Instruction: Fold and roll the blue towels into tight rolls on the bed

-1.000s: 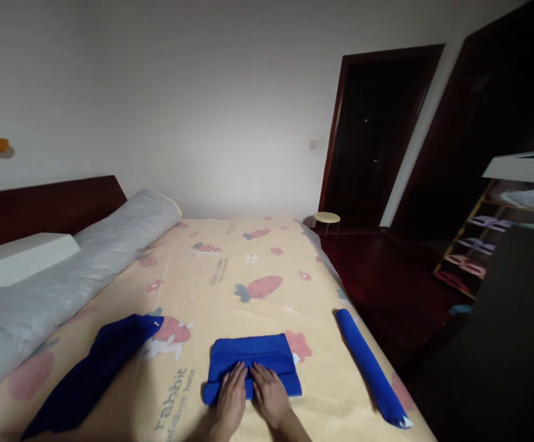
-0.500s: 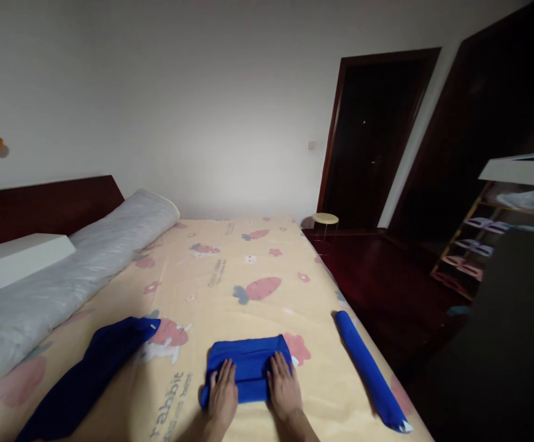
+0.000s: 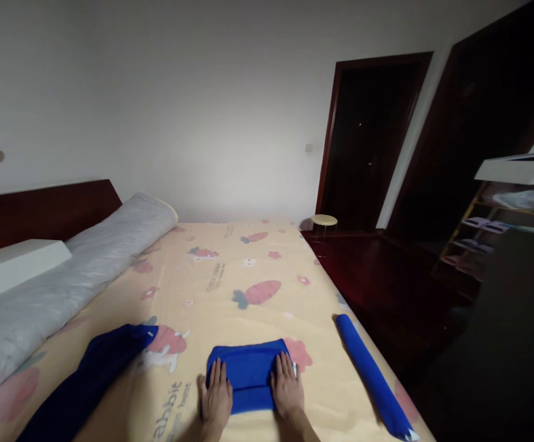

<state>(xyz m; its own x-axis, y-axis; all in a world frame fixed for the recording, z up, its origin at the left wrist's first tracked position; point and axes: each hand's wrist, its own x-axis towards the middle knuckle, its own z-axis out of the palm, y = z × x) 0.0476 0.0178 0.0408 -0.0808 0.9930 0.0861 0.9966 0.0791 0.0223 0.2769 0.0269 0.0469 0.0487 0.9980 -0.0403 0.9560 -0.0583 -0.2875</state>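
A folded blue cloth (image 3: 252, 368) lies on the bed in front of me, a dark crease running across it near its lower part. My left hand (image 3: 216, 393) rests on its left edge with the fingers stretched out. On the right edge lies my right hand (image 3: 288, 388), fingers also extended, with a small white tag showing beside it. To the left is a darker blue cloth (image 3: 87, 377), loosely spread, with a small white label at its tip. A long, narrow blue roll (image 3: 372, 374) of fabric lies along the right side of the bed.
The bed (image 3: 258, 319) has a cream sheet with carrot and rabbit prints. At left are a rolled grey bedding piece (image 3: 87, 264) and a white box (image 3: 23, 264). Beyond the bed stand a round stool (image 3: 324, 220) and, at right, a shoe rack (image 3: 474, 227).
My left hand has shifted slightly left and down to the cloth's left edge. The cloth's left end looks straighter and its top smoother. The camera view has moved a little.
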